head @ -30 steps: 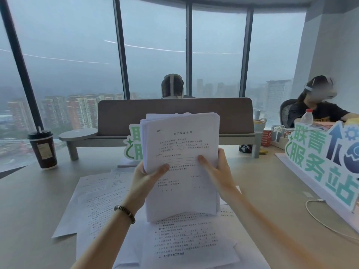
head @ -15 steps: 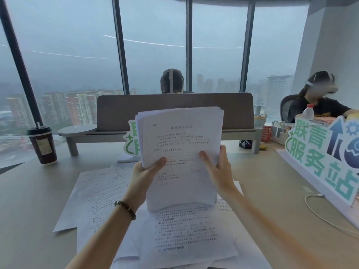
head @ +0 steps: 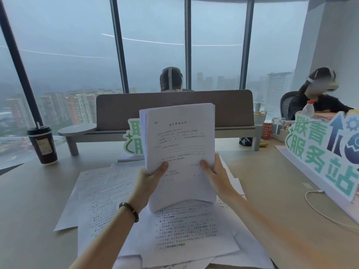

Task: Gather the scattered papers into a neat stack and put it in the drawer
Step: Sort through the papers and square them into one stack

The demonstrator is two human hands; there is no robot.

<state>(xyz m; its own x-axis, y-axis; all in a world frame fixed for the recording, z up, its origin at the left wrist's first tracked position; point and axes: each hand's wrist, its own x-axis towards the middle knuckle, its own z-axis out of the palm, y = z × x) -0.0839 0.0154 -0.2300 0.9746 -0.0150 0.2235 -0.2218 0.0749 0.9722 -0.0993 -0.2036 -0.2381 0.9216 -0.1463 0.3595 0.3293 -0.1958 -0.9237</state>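
Observation:
I hold a thick stack of printed papers point(head: 180, 144) upright above the desk, its lower edge resting on the sheets beneath. My left hand point(head: 150, 180), with a bead bracelet on the wrist, grips its left edge, thumb on the front page. My right hand point(head: 215, 175) grips the right edge the same way. Several loose printed sheets point(head: 108, 195) lie spread on the desk under and to the left of the stack, and more loose pages point(head: 190, 233) lie in front of me. No drawer is in view.
A lidded paper coffee cup point(head: 43, 145) stands at the far left of the tan desk point(head: 29, 200). A green-lettered sign point(head: 320, 152) and a white cable point(head: 318, 208) run along the right. A grey divider point(head: 174, 109) crosses the back, with two seated people beyond.
The stack has been squared up: its sheets are more aligned at the top and it stands straighter, with its lower edge on the desk sheets. Both hands keep their grip.

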